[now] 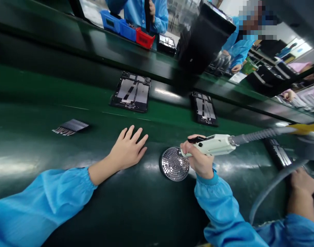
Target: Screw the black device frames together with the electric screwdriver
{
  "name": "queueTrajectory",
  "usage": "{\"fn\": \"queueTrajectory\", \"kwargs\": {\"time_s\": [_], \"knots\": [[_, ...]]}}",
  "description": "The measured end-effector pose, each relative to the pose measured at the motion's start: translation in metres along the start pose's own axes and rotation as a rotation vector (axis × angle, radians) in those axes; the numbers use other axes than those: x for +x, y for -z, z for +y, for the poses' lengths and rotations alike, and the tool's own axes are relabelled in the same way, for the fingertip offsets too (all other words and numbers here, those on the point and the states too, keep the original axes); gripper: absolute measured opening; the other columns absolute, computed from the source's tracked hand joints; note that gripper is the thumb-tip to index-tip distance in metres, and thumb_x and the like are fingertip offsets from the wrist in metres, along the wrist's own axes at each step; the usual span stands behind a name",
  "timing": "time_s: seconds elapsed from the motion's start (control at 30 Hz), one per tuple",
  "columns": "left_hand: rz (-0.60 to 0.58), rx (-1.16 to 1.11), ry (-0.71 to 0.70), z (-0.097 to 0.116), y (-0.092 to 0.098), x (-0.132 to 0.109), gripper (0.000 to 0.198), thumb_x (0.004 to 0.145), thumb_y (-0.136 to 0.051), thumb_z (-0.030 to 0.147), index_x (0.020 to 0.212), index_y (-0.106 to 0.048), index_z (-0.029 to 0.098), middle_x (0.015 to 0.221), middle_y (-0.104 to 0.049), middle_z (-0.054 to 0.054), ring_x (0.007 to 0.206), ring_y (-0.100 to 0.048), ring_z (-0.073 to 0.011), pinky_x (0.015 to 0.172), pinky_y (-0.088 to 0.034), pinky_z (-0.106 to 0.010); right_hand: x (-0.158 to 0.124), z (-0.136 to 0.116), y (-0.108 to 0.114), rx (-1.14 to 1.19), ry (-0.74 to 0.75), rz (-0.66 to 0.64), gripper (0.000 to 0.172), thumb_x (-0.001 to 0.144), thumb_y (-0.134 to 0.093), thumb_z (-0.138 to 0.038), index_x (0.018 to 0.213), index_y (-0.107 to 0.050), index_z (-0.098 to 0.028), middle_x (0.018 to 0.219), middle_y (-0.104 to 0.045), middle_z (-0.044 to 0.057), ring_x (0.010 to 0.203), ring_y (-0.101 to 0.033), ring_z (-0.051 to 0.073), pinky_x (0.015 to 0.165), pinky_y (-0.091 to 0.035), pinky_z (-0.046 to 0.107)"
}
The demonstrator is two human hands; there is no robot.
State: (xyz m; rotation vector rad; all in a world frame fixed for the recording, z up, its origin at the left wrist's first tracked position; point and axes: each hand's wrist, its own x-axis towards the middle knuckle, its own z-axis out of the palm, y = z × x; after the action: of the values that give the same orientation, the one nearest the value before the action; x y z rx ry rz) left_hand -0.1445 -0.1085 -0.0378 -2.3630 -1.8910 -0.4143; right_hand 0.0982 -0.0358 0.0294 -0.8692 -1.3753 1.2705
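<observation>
My left hand [127, 149] lies on the green work surface [136, 209], fingers spread and holding nothing. A pale green electric screwdriver [216, 144] is gripped in my right hand [198, 159], its front end over the edge of a round perforated metal dish [175, 164]. Small shiny pieces show in the dish's holes. Beyond my left hand an opened tablet-like device [133, 92] lies flat, and a second one [204, 108] is farther right. To the left rests a bundle of thin dark strips [71, 127] with light ends.
Blue bins [118, 25] and a red bin [144, 38] stand on the far ledge. A tall black stack [204, 37] rises there. A grey cable [272, 187] hangs at the right, near another person's hand [303, 181] and a further device [279, 154]. People in blue are across the line.
</observation>
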Motion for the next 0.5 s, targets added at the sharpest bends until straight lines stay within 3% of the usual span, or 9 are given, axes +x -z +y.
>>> {"fn": "queueTrajectory", "kwargs": {"time_s": [0.3, 0.5], "knots": [[-0.003, -0.023, 0.023, 0.0051, 0.0023, 0.0006, 0.045, 0.099, -0.050, 0.037, 0.137, -0.064, 0.019, 0.147, -0.055, -0.018, 0.140, -0.044, -0.0480, 0.111, -0.039, -0.064, 0.0022, 0.0006, -0.0104, 0.018, -0.002, 0.061, 0.021, 0.071, -0.069, -0.019, 0.090, -0.059, -0.022, 0.052, -0.054, -0.010, 0.046, -0.052, 0.011, 0.053, -0.048, 0.031], [-0.017, 0.016, 0.001, 0.0055, 0.0039, 0.0011, 0.047, 0.100, -0.047, 0.037, 0.138, -0.063, 0.014, 0.146, -0.055, -0.022, 0.137, -0.046, -0.0501, 0.109, -0.040, -0.065, 0.0021, 0.0039, -0.0072, 0.002, 0.009, 0.060, 0.019, 0.073, -0.069, -0.019, 0.089, -0.060, -0.022, 0.052, -0.053, -0.009, 0.047, -0.052, 0.011, 0.055, -0.049, 0.032]]}}
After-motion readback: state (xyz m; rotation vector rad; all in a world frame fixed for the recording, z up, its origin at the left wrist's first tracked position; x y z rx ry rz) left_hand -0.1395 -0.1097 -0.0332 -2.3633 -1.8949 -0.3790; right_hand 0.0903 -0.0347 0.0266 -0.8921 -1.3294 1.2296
